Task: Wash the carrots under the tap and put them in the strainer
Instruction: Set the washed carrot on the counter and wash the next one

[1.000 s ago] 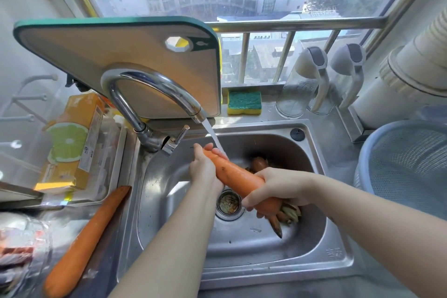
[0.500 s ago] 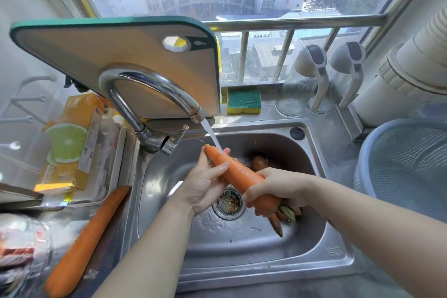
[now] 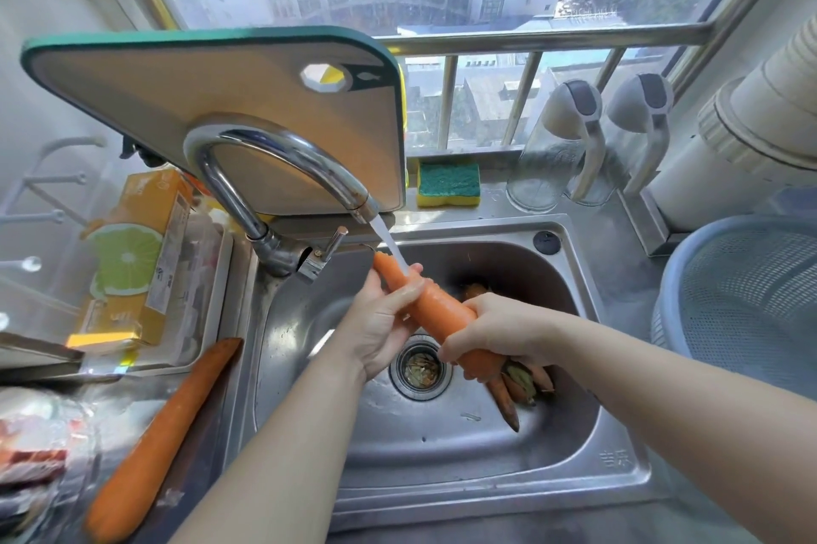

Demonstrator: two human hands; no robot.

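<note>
I hold a long orange carrot (image 3: 442, 309) slanted over the steel sink (image 3: 442, 477). Water runs from the chrome tap (image 3: 274, 154) onto its thin upper end. My left hand (image 3: 380, 322) wraps that upper part, thumb across the wet surface. My right hand (image 3: 499, 327) grips the thick lower end. Under my right hand, smaller carrots (image 3: 508, 402) lie in the basin next to the drain (image 3: 420, 366). Another large carrot (image 3: 154, 450) lies on the counter left of the sink. The blue strainer (image 3: 742, 300) stands at the right edge, nothing visible in it.
A green-rimmed cutting board (image 3: 212, 115) leans behind the tap. A green and yellow sponge (image 3: 448, 183) and two glass jugs (image 3: 579, 145) sit on the sill. An orange box (image 3: 137, 260) lies in a tray at the left. A white duct (image 3: 751, 137) fills the right corner.
My left hand slid along the carrot's thin end and now wraps it with the thumb on top. The carrot's tip rose closer to the spout. My right hand kept its grip.
</note>
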